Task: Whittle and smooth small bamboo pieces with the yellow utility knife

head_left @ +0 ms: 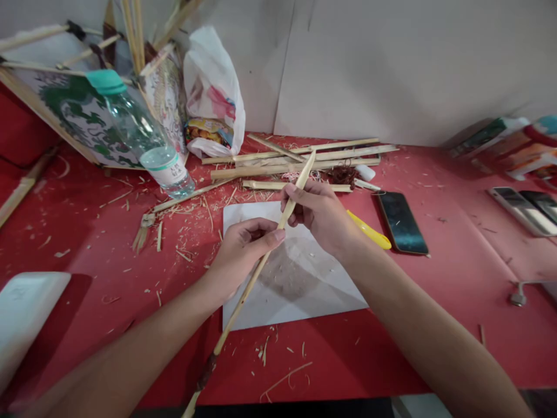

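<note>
A long, pale bamboo stick (251, 283) runs slantwise from the table's front edge up to a flat, pointed tip between my hands. Dark brown wrapping binds it near its lower end. My left hand (248, 247) pinches the stick just under the flattened part, thumb on top. Higher up, my right hand (317, 212) grips the flat blade-like end, with the tip sticking out beyond the fingers. Beneath both hands lies a white sheet of paper (256, 310) strewn with fine shavings. A yellow-handled tool (369, 230) lies beside my right wrist, partly hidden by it.
Bamboo strips (261, 170) lie across the back of the red table (174, 342). A water bottle (161, 165), a plastic bag (215, 87) and a dragon-painted frame (69, 104) stand back left. A phone (402, 223) lies right; a white object (26, 319) is at left.
</note>
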The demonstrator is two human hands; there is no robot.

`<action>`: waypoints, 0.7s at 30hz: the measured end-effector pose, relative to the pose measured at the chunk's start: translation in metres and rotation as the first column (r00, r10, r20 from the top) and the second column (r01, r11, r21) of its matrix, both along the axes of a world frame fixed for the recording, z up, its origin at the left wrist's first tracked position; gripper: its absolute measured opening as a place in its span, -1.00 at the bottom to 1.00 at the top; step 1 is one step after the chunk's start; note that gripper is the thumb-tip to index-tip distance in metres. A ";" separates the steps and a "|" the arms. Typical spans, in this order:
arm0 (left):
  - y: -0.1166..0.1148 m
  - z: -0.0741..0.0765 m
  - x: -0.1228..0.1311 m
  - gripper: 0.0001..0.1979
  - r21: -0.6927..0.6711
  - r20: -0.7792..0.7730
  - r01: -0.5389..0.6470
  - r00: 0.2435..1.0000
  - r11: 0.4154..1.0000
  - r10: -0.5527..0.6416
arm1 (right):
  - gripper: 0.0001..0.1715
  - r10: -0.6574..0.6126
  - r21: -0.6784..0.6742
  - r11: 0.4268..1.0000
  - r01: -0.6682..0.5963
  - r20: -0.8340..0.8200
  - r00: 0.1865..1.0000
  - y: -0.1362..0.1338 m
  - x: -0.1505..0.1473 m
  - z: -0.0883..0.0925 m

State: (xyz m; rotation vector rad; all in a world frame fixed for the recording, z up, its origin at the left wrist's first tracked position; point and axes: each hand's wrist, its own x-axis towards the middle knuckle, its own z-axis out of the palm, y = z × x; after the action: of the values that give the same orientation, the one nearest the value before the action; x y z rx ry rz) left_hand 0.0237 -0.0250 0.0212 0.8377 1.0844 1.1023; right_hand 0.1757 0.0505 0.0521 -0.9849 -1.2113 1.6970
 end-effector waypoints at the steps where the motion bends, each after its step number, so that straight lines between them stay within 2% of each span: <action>1: 0.000 0.000 0.000 -0.79 -0.014 0.015 0.005 1.000 1.000 -0.004 | -0.68 0.005 0.005 1.000 -0.005 0.000 1.000 0.000 0.001 0.001; 6: -0.002 0.001 -0.001 -0.74 -0.067 0.163 0.146 0.978 0.987 -0.134 | -0.68 0.045 0.012 0.999 -0.045 0.027 0.999 0.000 0.003 0.002; 8: -0.002 0.001 -0.001 -0.71 -0.067 0.173 0.178 0.971 0.982 -0.165 | -0.71 0.045 0.007 0.999 -0.045 0.043 0.998 0.001 0.003 0.002; 21: -0.002 -0.003 0.003 -0.75 -0.037 0.073 0.072 0.995 0.997 -0.069 | -0.79 -0.027 -0.010 1.000 0.028 0.098 0.995 -0.001 -0.004 -0.007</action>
State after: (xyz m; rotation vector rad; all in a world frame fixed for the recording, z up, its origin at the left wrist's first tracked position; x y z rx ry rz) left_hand 0.0265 -0.0274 0.0178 0.7932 1.0064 1.0415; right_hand 0.1719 0.0491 0.0455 -1.0986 -1.2464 1.6523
